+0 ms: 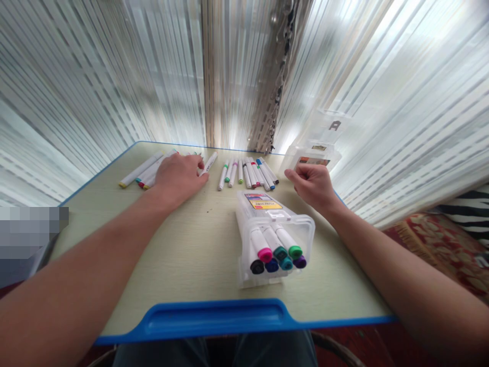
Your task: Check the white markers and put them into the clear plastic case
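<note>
My left hand [178, 176] reaches to the back left of the table, its thumb and forefinger closed on a white marker [210, 162]. Under and around that hand lies a group of white markers [143, 169] with yellow, teal and red ends, partly covered by it. My right hand [315, 186] is curled into a fist at the right, with nothing seen in it. Just behind the fist stands an open clear plastic case [324, 149]. Nearer to me, a clear marker box [244, 214] holds several markers, their pink, black, blue, teal, green and purple caps facing me.
A row of loose white markers [247, 173] with coloured ends lies at the back middle. The pale table [183, 265] has a blue rim with a tray [217, 317] at the front. Striped string curtains [153, 76] hang behind it. A patterned rug [439, 255] shows at right.
</note>
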Demonstrator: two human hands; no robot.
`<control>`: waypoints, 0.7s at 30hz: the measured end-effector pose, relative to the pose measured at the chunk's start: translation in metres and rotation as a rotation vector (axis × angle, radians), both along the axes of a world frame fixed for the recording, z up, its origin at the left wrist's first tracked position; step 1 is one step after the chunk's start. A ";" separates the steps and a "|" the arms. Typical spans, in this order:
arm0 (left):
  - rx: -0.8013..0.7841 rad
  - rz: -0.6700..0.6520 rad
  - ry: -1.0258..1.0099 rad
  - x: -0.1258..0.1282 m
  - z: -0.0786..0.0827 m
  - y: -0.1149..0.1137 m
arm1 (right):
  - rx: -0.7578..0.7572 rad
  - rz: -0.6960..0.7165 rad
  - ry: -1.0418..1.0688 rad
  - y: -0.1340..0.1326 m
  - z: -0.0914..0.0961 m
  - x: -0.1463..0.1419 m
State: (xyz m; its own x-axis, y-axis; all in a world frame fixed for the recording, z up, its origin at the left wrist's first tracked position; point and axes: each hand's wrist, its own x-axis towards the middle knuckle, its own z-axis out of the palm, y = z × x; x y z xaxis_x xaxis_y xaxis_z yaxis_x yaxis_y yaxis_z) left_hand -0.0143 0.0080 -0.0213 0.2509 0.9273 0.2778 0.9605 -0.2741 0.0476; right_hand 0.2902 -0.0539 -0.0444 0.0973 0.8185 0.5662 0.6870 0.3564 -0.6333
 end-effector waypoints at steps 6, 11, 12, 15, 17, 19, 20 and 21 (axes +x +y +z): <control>0.045 -0.002 0.147 0.009 0.001 -0.007 | -0.003 -0.004 -0.012 0.001 -0.003 0.001; 0.052 -0.025 0.202 0.013 0.000 -0.009 | -0.003 -0.006 -0.012 0.002 -0.004 0.002; 0.047 -0.033 0.207 0.014 0.000 -0.009 | -0.004 -0.005 -0.011 0.002 -0.003 0.002; -0.004 -0.061 0.242 0.015 0.000 -0.010 | -0.008 -0.002 -0.008 0.002 -0.004 0.002; -0.032 -0.081 0.260 0.015 0.001 -0.011 | -0.012 -0.001 -0.009 0.002 -0.004 0.001; -0.034 -0.097 0.260 0.016 0.001 -0.012 | -0.013 -0.003 -0.012 0.002 -0.004 0.001; -0.030 -0.106 0.258 0.016 0.002 -0.013 | -0.013 -0.003 -0.014 0.002 -0.004 0.002; -0.026 -0.114 0.253 0.017 0.002 -0.014 | -0.012 -0.005 -0.015 0.001 -0.004 0.002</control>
